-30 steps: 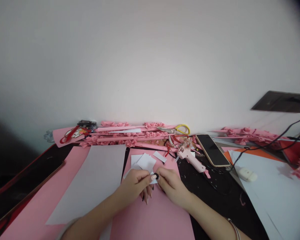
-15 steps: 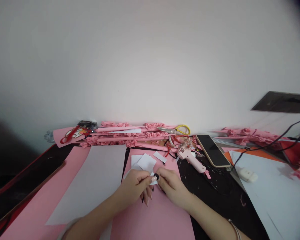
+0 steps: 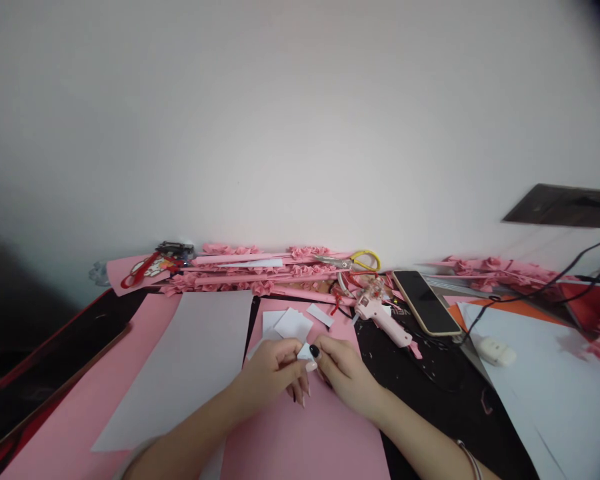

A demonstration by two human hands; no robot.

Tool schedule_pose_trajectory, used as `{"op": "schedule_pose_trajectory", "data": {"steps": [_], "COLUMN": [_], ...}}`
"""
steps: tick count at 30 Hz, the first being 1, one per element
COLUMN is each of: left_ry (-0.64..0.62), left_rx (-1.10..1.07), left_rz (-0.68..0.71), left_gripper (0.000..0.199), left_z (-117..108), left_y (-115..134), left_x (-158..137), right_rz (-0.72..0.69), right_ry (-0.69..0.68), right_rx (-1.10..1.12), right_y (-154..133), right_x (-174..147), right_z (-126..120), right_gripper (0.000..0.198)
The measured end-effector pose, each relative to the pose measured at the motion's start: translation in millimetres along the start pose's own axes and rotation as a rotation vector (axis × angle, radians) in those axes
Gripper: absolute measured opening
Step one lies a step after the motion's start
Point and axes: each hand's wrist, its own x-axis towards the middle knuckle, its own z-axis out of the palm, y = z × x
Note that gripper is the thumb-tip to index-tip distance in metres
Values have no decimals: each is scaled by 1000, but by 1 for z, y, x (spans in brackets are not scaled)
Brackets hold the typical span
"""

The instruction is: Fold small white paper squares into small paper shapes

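A small white piece of paper [image 3: 305, 352] is pinched between my two hands above the pink sheet [image 3: 307, 440]. My left hand [image 3: 276, 365] holds its left side between thumb and index finger, with the other fingers curled beneath. On the right side, my right hand [image 3: 344, 368] grips the same piece, its dark-nailed thumb on top. Just beyond my hands lie several white paper squares [image 3: 293, 325] and a narrow white strip [image 3: 321, 315]. My palms and some of my fingertips are hidden.
A pink glue gun [image 3: 387, 325] and a phone [image 3: 427, 303] lie to the right. Yellow-handled scissors [image 3: 365, 260] rest on pink paper flower stems [image 3: 260, 277] along the wall. Large white sheets [image 3: 180, 373] flank the work area. A white case [image 3: 497, 351] sits at right, near black cables [image 3: 570, 273].
My left thumb has shifted down slightly, and more of the small white paper shows between my hands. My left fingers beneath have moved a little. The things around stay put.
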Motion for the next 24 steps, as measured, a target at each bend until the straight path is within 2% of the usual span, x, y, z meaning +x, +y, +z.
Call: {"op": "schedule_pose_trajectory", "data": {"steps": [4,15,24], "left_ry": [3,22,58], "left_rx": [-9,-33,12], "left_rz": [6,-53,-28], "left_gripper": [14,26,37], "left_z": [0,2,5], "left_y": [-2,1,5], "left_x": [1,2,0], "right_rz": [4,-45,-45], "right_ry": [4,7,15], "right_rx": [14,-59,-44], "right_y": [0,-2,-8], "right_x": [0,1,1], "right_z": [1,1,2], "right_gripper": [29,27,27]}}
